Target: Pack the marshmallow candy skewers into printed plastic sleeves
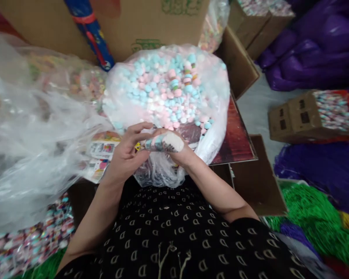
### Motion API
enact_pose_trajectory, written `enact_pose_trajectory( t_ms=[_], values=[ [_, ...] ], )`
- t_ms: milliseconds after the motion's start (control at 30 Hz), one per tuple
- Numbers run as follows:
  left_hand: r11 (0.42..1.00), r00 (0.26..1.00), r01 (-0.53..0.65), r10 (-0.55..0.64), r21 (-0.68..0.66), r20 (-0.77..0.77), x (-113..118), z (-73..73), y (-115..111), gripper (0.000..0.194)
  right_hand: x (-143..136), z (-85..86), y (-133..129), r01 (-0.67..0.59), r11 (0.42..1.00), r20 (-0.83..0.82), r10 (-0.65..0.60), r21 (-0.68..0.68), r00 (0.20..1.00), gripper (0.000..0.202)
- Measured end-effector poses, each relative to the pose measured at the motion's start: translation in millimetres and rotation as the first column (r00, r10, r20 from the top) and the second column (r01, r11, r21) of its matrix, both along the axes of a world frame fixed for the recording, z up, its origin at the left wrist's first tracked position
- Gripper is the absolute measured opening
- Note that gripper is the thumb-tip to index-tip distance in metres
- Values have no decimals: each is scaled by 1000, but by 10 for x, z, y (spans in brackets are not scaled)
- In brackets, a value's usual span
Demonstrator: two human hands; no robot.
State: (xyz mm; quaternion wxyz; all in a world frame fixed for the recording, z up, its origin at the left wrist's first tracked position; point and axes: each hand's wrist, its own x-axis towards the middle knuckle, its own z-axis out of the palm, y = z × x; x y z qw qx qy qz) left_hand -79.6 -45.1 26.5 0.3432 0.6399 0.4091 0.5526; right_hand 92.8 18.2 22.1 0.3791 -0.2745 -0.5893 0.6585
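Observation:
In front of my body a small clear wrapped packet of pink, blue and white marshmallows (pixel 155 142) lies sideways between my hands. My right hand (pixel 180 153) is curled behind and under it, its fingers mostly hidden. At the packet's left end, my left hand (pixel 126 151) is closed with thumb and fingers around the tip, where a bit of yellow shows. Just beyond both hands spreads a large open plastic bag of loose marshmallows (pixel 159 91). Several candy skewers (pixel 187 77) of stacked marshmallows and gummies lie on that heap.
Clear plastic bags (pixel 37 128) of colourful sweets crowd the left. A cardboard box (pixel 151 23) stands behind the heap. The red-brown tabletop (pixel 235 135) ends at the right; beyond it are an open carton (pixel 256 182), a box of wrapped sweets (pixel 296 116), purple sacks (pixel 317 46) and green netting (pixel 311 217).

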Motion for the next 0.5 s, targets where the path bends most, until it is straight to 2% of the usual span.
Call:
enact_pose_trajectory(
  t_ms=[67, 133, 200, 300, 400, 467, 500],
  values=[
    [996, 982, 26, -10, 84, -188, -8, 20, 0, 60, 73, -3, -12, -74, 996, -88, 69, -48, 994, 44],
    [976, 945, 121, -57, 182, -322, 24, 12, 33, 69, 151, -35, -58, -171, 980, -185, 150, -103, 971, 46],
    [966, 917, 154, -61, 210, -393, 116, -27, 78, 74, 226, -105, -131, -179, 972, -232, 140, -153, 962, 49],
    [973, 910, 172, -97, 154, -403, 323, -97, 101, 76, 406, -222, -273, 32, 962, -198, -89, -271, 976, 52],
    [983, 925, 178, -154, 39, -347, 493, -114, 64, 75, 842, -271, -438, 274, 904, -194, -349, -329, 917, 48],
    [995, 962, 96, -99, -22, -255, 539, -92, 29, 64, 1309, -288, -554, 473, 812, -217, -558, -343, 801, 43],
    [999, 977, 28, -36, -44, -212, 538, -77, 13, 57, 1577, -311, -613, 593, 729, -197, -673, -343, 713, 41]
  ],
)
